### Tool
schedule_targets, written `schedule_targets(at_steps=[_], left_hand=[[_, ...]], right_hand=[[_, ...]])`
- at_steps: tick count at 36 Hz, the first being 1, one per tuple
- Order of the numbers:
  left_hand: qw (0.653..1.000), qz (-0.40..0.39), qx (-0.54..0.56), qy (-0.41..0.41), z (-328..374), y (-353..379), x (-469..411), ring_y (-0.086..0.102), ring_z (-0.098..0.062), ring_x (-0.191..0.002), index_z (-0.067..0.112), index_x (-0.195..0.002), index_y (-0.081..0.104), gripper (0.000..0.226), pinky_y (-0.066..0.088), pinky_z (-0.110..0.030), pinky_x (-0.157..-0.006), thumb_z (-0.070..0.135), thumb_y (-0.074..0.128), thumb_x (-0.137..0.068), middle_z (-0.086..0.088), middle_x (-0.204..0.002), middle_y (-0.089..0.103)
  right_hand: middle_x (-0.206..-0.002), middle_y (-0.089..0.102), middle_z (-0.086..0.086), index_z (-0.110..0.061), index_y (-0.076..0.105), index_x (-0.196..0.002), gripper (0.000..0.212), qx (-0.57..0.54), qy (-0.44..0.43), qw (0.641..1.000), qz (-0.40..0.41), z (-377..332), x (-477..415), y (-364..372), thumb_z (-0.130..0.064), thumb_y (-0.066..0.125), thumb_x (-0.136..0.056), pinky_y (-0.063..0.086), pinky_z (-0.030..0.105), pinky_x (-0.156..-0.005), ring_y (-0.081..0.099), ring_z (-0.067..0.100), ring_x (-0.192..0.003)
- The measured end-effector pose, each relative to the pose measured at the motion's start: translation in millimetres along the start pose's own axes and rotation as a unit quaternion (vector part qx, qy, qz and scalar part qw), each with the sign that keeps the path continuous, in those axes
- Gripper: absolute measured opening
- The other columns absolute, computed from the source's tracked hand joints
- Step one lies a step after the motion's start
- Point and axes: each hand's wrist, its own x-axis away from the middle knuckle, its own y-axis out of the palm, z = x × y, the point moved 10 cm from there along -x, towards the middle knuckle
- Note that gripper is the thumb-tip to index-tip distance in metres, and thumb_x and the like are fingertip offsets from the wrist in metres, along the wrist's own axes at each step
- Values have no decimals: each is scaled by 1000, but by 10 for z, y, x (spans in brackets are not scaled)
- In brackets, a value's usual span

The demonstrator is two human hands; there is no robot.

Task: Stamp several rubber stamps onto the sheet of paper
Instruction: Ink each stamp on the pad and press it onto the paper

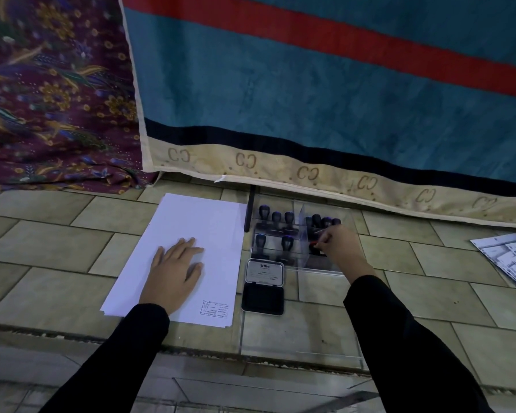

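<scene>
A white sheet of paper (pixel 197 234) lies on the tiled floor, with one rectangular stamp print (pixel 214 309) near its lower right corner. My left hand (pixel 175 271) presses flat on the sheet, fingers spread. To the right stands a clear plastic box (pixel 328 268) holding several black-handled rubber stamps (pixel 276 223). My right hand (pixel 340 244) reaches into the box's right compartment, fingers closed on a black stamp (pixel 315 248) there. An open black ink pad (pixel 263 286) lies between paper and box, its lid up.
A teal cloth with a red stripe and a cream border (pixel 325 99) hangs close behind the box. Purple patterned fabric (pixel 51 93) lies at the back left. A printed sheet (pixel 507 260) rests at the far right. A clear lid (pixel 298 335) lies in front.
</scene>
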Motion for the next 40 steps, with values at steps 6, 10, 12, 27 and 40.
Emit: schedule_targets(at_steps=[6, 10, 12, 27, 40], left_hand=[[1000, 4, 10, -1, -8, 5, 5, 18, -7, -145, 29, -131, 50, 33, 2, -37, -120, 30, 44, -98, 9, -153, 34], [1000, 2, 10, -2, -12, 5, 1, 18, -6, -145, 29, -131, 50, 33, 2, -37, -120, 30, 44, -98, 10, -153, 34], [1000, 2, 12, -2, -13, 2, 5, 18, -6, -145, 30, -131, 51, 33, 2, -36, -120, 30, 44, -98, 10, -153, 34], [994, -9, 104, -41, -114, -34, -76, 27, -6, -141, 30, -121, 59, 27, 3, -33, -116, 27, 55, -95, 10, -147, 42], [997, 28, 52, 45, 259, -122, 13, 32, -7, -139, 30, -125, 56, 41, 12, -36, -120, 51, 48, -91, 14, -141, 46]], right_hand=[[-83, 69, 9, -7, 67, -79, 7, -59, -131, 988, 50, -584, 147, -141, -6, 62, -83, 43, 23, -67, 59, 17, -76], [-100, 70, 8, -10, 70, -98, 14, -18, -203, 978, -35, -1030, 212, 162, -12, 62, -87, 51, 28, -85, 63, 19, -93], [-108, 68, 11, -10, 67, -106, 20, 22, -216, 974, -67, -1159, 239, 331, -15, 60, -88, 51, 37, -91, 61, 25, -102], [-96, 68, 11, -8, 66, -93, 16, -31, -167, 985, -38, -1217, 121, 455, -13, 72, -79, 53, 32, -76, 63, 23, -89], [-100, 51, -3, -12, 68, -107, 29, -237, -235, 940, 65, -1083, 803, -241, -5, 71, -79, 45, -2, -73, 55, -11, -75]])
